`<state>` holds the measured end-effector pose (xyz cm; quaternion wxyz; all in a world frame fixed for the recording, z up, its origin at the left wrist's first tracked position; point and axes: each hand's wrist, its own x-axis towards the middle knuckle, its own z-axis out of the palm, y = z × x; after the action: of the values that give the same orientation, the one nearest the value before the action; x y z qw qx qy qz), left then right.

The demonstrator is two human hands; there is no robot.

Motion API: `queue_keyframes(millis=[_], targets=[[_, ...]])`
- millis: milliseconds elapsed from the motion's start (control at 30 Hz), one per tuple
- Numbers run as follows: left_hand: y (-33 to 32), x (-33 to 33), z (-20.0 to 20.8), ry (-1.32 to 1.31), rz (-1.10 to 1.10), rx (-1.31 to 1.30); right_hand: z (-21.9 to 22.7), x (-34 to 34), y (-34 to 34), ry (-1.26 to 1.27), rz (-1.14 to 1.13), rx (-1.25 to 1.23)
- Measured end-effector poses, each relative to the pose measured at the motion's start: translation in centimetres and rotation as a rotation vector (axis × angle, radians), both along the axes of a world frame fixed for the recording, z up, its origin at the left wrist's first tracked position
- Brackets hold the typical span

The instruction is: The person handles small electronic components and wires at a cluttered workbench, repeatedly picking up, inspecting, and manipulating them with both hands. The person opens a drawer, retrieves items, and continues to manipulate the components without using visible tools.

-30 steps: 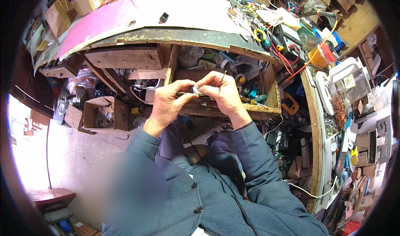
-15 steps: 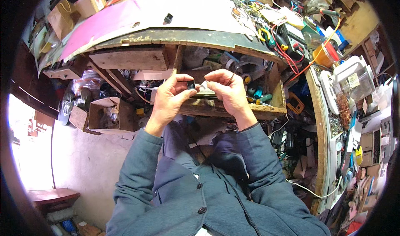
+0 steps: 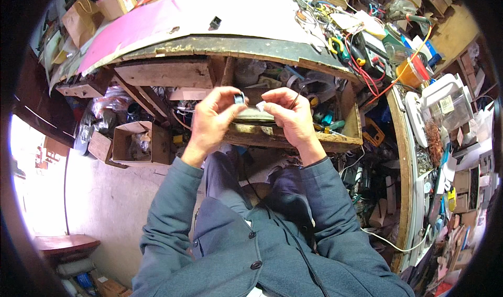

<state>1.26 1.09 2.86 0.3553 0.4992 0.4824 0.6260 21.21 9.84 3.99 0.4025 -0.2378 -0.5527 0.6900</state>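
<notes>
Both my hands are raised in front of an open wooden drawer (image 3: 293,135) under the workbench. My left hand (image 3: 212,117) pinches a small dark block-like piece (image 3: 239,98) with a lighter face between thumb and fingers. In my right hand (image 3: 291,114) a small white piece (image 3: 261,106) is gripped between thumb and fingertips; its exact kind is too small to make out. A thin dark stick-like thing shows by the right fingers. The two pieces are apart, a short gap between them. On the white bench sheet (image 3: 246,19) stands a small black square part (image 3: 215,22).
Tangled wires and pliers (image 3: 336,46) lie at the bench's right end, near an orange-and-clear jar (image 3: 411,72). A cardboard box (image 3: 140,144) sits on the floor at left. Clear plastic containers (image 3: 449,100) stand on the right-hand bench.
My hands have moved slightly apart, and the dark piece has turned in my left fingers to show a lighter face. The view has shifted a little.
</notes>
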Motion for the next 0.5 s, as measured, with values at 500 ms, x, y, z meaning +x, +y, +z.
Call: queue_keyframes(millis=[500], targets=[[10.9, -12.5, 5.8, 1.198, 0.92, 0.164, -0.8, -0.1, -0.3, -0.018, -0.029, 0.105]])
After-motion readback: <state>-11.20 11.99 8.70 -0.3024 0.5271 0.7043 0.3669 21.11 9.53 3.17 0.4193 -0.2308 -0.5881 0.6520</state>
